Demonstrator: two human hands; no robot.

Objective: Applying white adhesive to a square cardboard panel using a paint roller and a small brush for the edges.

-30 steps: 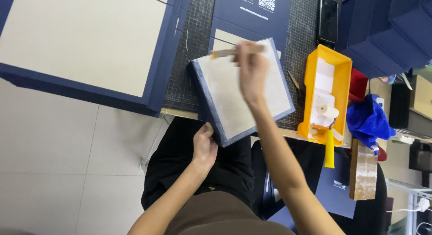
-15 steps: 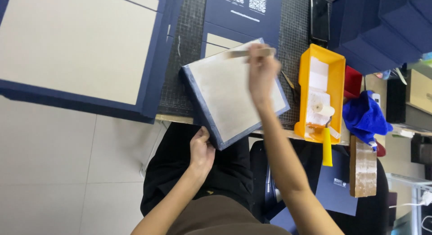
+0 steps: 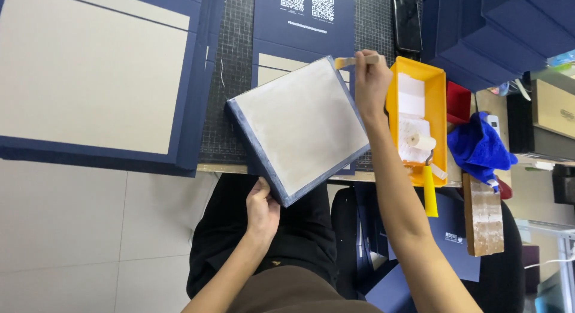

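The left hand (image 3: 262,208) is gripping the near corner of a square board (image 3: 299,128), fingers curled around its dark blue edge. The board, grey-white on its face with a blue border, is sitting tilted, its near corner hanging past the table's near edge (image 3: 224,167) and the rest lying over the black cutting mat (image 3: 233,79). The right hand (image 3: 371,82) is closed around the wooden handle of a brush (image 3: 353,61), which is lying across the board's far corner. Just to the right of that hand, a yellow tray (image 3: 439,103) is standing near the table's right end with a small paint roller (image 3: 419,142) resting in it, the roller's yellow handle sticking out over the near edge. A blue cloth (image 3: 479,146) is bunched beside the tray. Farther back, a black phone (image 3: 406,22) is lying on the mat, and a large blue-bordered panel (image 3: 90,73) is covering the table's left side.
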